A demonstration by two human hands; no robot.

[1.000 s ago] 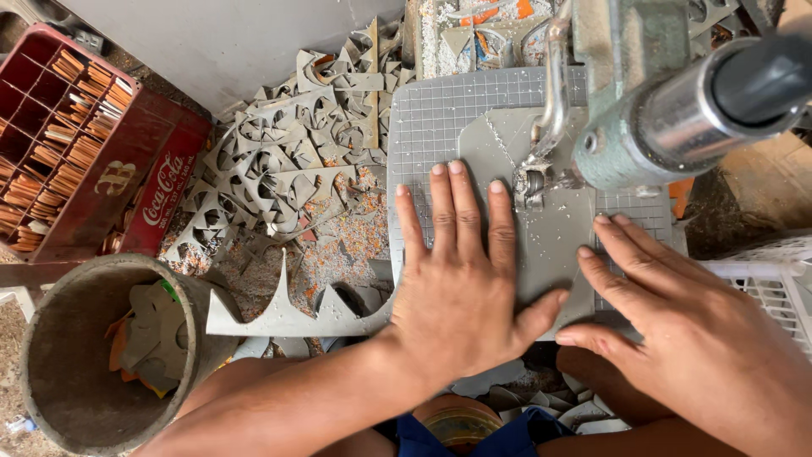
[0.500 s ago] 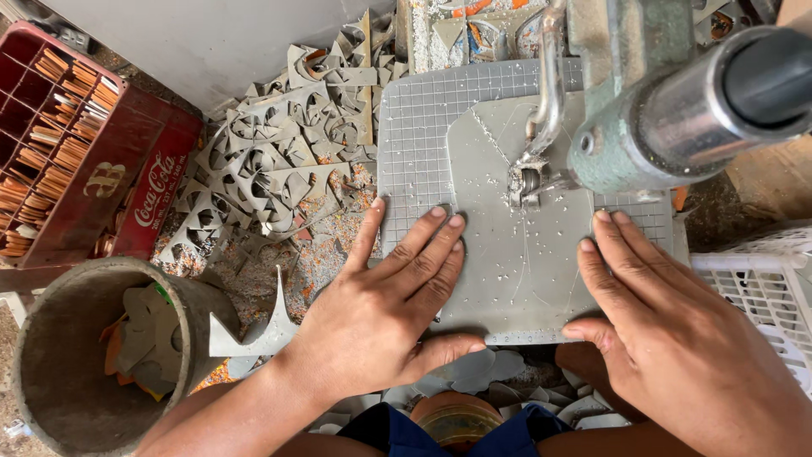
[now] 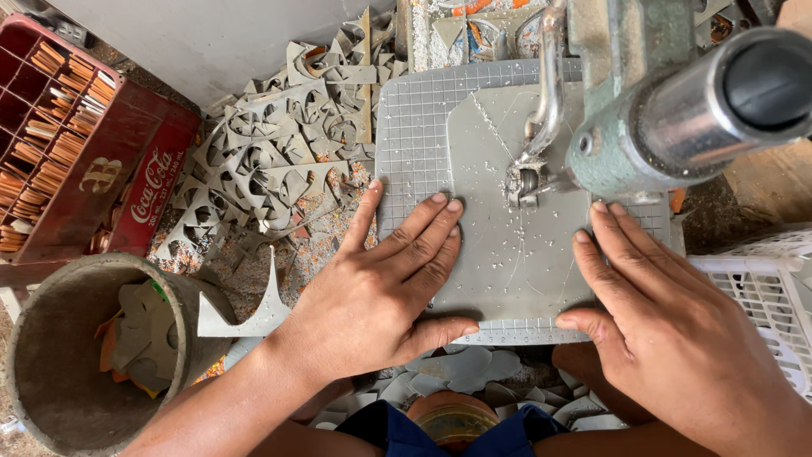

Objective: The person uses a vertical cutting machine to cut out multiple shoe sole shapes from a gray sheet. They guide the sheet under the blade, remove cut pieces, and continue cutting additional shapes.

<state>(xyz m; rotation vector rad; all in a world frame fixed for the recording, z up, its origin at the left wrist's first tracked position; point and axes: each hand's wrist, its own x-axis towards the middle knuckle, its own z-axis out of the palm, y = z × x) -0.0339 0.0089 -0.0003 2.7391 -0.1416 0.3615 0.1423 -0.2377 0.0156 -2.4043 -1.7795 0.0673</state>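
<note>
A flat grey sheet lies on the gridded work table of a green cutting machine. The machine's small cutter head stands on the sheet, with fine chips around it. My left hand lies flat with fingers spread on the sheet's left part, thumb along its near edge. My right hand presses flat on the sheet's right near corner. Neither hand grips anything.
A heap of grey cut-out offcuts lies left of the table. A red crate with compartments stands far left. A round grey bucket with scraps sits at lower left. A white plastic basket is at right.
My left hand has slid down and to the left across the sheet, its fingers now pointing up and right. The right hand has shifted slightly toward me.
</note>
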